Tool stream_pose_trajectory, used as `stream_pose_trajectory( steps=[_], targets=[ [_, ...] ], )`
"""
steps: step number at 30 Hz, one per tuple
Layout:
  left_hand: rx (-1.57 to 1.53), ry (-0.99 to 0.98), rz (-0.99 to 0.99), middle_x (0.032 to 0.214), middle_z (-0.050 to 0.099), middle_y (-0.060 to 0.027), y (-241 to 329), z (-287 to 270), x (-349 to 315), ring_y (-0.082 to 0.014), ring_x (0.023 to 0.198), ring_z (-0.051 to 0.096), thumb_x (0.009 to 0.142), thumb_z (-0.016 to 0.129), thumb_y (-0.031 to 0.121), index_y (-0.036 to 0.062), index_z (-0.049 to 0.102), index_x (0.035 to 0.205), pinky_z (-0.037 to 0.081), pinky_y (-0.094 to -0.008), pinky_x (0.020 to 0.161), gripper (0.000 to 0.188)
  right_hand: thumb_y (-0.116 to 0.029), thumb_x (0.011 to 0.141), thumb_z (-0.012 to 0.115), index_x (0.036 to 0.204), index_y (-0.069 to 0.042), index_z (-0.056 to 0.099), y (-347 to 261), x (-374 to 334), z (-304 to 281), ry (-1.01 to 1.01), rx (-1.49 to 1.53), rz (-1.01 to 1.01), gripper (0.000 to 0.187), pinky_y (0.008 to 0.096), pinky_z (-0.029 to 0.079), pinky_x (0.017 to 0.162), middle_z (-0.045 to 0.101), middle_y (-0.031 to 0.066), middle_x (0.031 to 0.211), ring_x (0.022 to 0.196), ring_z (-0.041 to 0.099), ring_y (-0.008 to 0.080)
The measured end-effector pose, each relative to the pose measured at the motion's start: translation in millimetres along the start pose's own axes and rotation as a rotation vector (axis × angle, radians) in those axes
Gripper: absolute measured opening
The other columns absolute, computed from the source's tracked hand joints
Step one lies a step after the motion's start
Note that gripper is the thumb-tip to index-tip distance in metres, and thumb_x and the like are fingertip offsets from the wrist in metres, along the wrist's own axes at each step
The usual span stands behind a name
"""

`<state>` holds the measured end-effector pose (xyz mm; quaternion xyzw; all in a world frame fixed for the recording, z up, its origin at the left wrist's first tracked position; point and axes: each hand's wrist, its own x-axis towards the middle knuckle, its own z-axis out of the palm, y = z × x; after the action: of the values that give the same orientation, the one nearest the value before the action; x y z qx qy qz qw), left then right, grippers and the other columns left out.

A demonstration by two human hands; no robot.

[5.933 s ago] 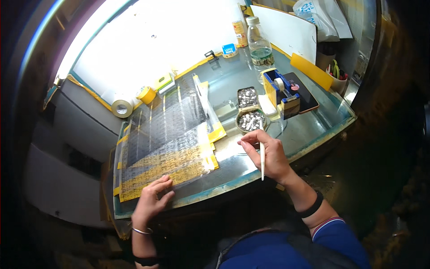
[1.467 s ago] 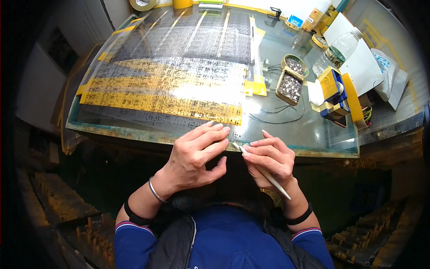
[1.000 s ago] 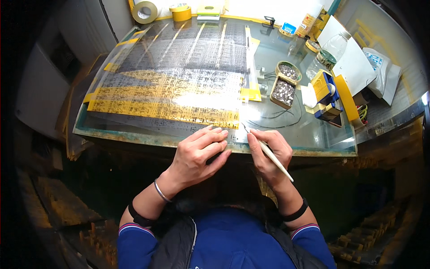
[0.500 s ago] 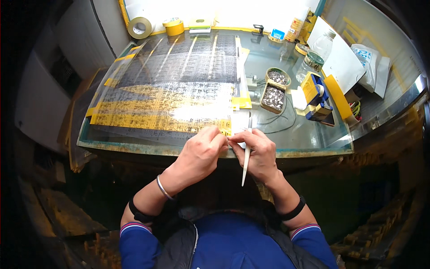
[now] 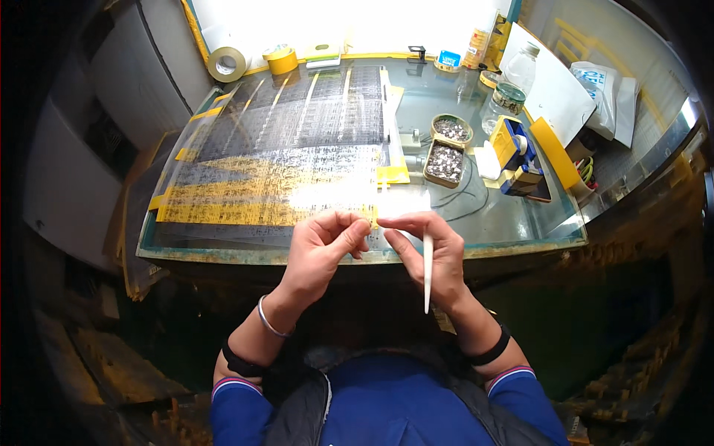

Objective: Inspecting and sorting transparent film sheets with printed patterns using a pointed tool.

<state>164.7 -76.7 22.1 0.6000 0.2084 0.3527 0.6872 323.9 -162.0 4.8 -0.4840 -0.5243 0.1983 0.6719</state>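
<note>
My left hand (image 5: 322,245) is above the near edge of the glass table, thumb and fingertips pinched together. Whatever may be between them is too small to make out. Close beside it, my right hand (image 5: 433,254) keeps a slim white tapered tool (image 5: 428,279) between its fingers, the narrow end pointing down toward me. The tool's upper end is lost in the glare and behind the fingers. Thumb and forefinger of this hand stand apart, facing the left fingertips. Beyond my left hand lies a large patterned film sheet (image 5: 297,111), dark and yellow, with yellow tape along its edges.
To the right stand a square tub of speckled bits (image 5: 445,162), a round tub (image 5: 452,128), a blue and yellow tape dispenser (image 5: 517,152) and a lidded glass jar (image 5: 506,100). Tape rolls (image 5: 281,59) sit at the back before a bright panel. A thin dark cable curves across the glass.
My hands have drawn slightly apart. The right thumb and forefinger have opened from their pinch, and the white tool has shifted to the right with that hand. The whole view has moved a little.
</note>
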Motion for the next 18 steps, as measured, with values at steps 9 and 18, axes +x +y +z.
stream_pose_trajectory(
  steps=[9,18],
  targets=[
    [-0.069,0.0,-0.002,0.081,0.066,-0.0032,2.9,16.1,-10.2,-0.0077,0.072,0.06,0.094,0.066,0.015,-0.0011,0.067,0.099,0.048,-0.0219,0.064,0.016,0.001,0.079,0.075,0.097,-0.003,0.067,-19.1,-3.6,-2.0,0.029,-0.005,-0.103,0.02,0.0283,0.056,0.078,0.071,0.0103,0.091,0.088,0.071,0.0177],
    [0.048,0.109,0.093,0.084,0.068,-0.007,2.4,25.2,-15.1,-0.0109,0.073,0.065,0.093,0.066,0.01,-0.0035,0.067,0.102,0.053,-0.024,0.061,0.016,0.001,0.079,0.076,0.094,-0.001,0.063,-17.7,-8.1,-3.0,0.102,-0.074,-0.106,0.021,0.028,0.057,0.075,0.07,0.0103,0.088,0.084,0.071,0.0165]
  ],
)
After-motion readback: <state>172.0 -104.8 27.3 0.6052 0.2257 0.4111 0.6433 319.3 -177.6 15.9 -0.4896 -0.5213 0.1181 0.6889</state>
